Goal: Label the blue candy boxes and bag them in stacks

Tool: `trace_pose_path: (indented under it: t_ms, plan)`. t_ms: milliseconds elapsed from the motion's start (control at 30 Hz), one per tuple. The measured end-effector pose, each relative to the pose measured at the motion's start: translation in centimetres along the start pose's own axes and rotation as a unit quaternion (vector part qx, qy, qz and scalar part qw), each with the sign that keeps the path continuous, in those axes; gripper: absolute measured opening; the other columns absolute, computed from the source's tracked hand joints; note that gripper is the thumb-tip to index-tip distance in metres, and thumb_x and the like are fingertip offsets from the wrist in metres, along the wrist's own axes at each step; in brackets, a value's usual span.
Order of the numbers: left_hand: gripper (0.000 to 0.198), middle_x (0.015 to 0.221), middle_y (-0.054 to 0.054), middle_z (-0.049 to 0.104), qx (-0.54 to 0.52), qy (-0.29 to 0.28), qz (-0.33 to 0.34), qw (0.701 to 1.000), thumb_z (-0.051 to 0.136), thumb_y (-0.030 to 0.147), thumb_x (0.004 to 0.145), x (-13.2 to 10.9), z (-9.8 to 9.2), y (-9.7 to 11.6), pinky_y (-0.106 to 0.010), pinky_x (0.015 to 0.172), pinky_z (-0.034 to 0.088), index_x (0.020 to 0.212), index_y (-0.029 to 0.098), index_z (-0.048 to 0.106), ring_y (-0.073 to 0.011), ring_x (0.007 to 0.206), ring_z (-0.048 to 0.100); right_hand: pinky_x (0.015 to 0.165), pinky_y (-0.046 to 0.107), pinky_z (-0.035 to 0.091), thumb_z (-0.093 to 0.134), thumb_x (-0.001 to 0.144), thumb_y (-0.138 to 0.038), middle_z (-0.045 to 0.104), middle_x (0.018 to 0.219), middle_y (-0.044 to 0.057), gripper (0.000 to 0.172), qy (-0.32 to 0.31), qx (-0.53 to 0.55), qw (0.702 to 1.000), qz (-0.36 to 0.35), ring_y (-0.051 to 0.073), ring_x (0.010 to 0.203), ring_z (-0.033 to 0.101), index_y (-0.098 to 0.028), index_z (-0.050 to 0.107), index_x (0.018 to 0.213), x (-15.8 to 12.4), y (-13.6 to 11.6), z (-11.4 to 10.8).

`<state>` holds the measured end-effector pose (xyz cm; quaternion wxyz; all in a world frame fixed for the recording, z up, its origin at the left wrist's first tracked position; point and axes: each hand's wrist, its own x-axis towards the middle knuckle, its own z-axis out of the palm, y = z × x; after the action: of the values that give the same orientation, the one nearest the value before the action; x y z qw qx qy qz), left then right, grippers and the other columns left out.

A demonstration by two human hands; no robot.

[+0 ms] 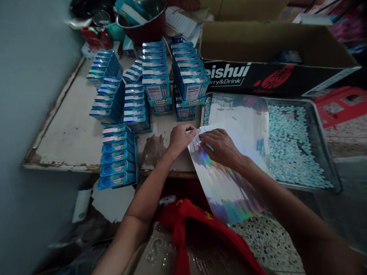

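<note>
A shiny holographic sheet (229, 183) lies over the table's front edge and hangs toward my lap. My left hand (180, 138) pinches the sheet's top left corner, fingers closed on a small piece there. My right hand (220, 147) rests on the sheet just beside it, fingers curled and pressing at the same corner. Whether a sticker is being peeled off I cannot make out.
Rows of blue candy boxes (134, 103) stand on the worn white table (71, 133). A metal tray (318, 126) of pale blue candies sits at the right, behind it a big cardboard box (275, 57). A red pot (146, 26) is at the back. Red cloth (200, 225) lies below.
</note>
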<state>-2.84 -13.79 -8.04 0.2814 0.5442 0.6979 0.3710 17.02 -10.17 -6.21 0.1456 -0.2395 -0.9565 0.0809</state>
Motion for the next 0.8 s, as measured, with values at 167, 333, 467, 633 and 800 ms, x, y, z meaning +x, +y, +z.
trace_pose_path:
  t_ms: [167,333,467,633,800]
  plan:
    - [0.017,0.098,-0.007,0.083,0.042,0.006,0.053,0.998,0.067,0.024,0.094,-1.1,-0.8,1.0,-0.031,0.079,0.049,0.095,0.020,0.083,-0.0229,0.092,0.075,0.091,0.045,0.042,0.062,0.095,-0.022,0.072,0.138,0.011,0.011,0.039,-0.045,0.998,0.014,0.032,0.119,0.062,-0.022,0.072,0.091,0.6,-0.2,-1.0]
    - [0.015,0.098,-0.007,0.083,0.068,0.025,0.022,0.997,0.079,0.036,0.091,-1.5,-1.2,1.6,-0.033,0.082,0.050,0.096,0.024,0.084,-0.0249,0.094,0.075,0.090,0.046,0.041,0.060,0.093,-0.019,0.075,0.133,0.009,0.012,0.005,-0.049,0.999,0.007,0.032,0.113,0.063,-0.022,0.071,0.088,1.9,0.0,-1.2]
    - [0.010,0.094,-0.006,0.081,0.066,0.042,0.015,0.997,0.081,0.033,0.090,-1.3,-1.3,1.3,-0.032,0.081,0.049,0.087,0.024,0.082,-0.0222,0.090,0.073,0.095,0.048,0.041,0.062,0.089,-0.020,0.074,0.135,0.009,0.010,-0.002,-0.036,0.999,-0.002,0.034,0.120,0.061,-0.023,0.071,0.085,2.3,0.1,-1.3]
    - [0.009,0.094,-0.007,0.078,0.076,0.041,0.016,0.996,0.079,0.027,0.091,-1.0,-1.3,0.9,-0.033,0.083,0.050,0.084,0.022,0.080,-0.0221,0.092,0.071,0.100,0.048,0.041,0.064,0.086,-0.021,0.075,0.124,0.010,0.009,-0.038,0.007,0.999,-0.012,0.033,0.116,0.062,-0.023,0.073,0.085,2.8,0.4,-1.5]
    - [0.005,0.103,-0.007,0.079,0.055,0.024,0.043,0.997,0.076,0.021,0.092,-0.6,-0.7,0.3,-0.032,0.092,0.052,0.093,0.022,0.081,-0.0221,0.101,0.072,0.097,0.046,0.044,0.063,0.086,-0.023,0.074,0.111,0.011,0.011,-0.055,0.016,0.998,0.000,0.031,0.103,0.063,-0.023,0.075,0.085,3.2,0.9,-1.2]
